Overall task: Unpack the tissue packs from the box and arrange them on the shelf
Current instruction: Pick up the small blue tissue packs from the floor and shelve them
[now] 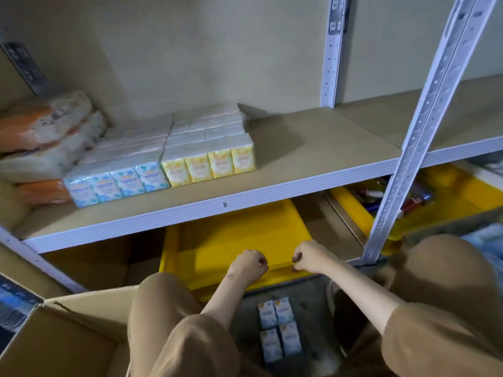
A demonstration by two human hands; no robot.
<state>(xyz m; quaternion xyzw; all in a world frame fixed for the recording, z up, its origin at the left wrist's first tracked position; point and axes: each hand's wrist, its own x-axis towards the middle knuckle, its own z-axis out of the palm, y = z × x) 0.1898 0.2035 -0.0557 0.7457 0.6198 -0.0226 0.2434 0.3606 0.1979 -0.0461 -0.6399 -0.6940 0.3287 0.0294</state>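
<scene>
Well, the shelf point(313, 148) spans the view above and beyond your hands, with bare board up and to their right. The cardboard box point(68, 336) stands open low to the left of your left hand point(251, 263), beside your knee. A yellow tray point(231, 235) lies directly under and beyond both hands, below the shelf. On the shelf, up and to the left, a row of blue tissue packs point(117, 183) touches a row of yellow tissue packs point(209, 164).

The bundle of blue packs point(280, 327) you want next lies on the floor between your knees, below the hands and back toward you, its long axis running away from you. It sits about midway between them, so neither hand is clearly nearer. Both the left hand and the right hand point(309, 258) are curled into fists close together, with nothing visible in either.
</scene>
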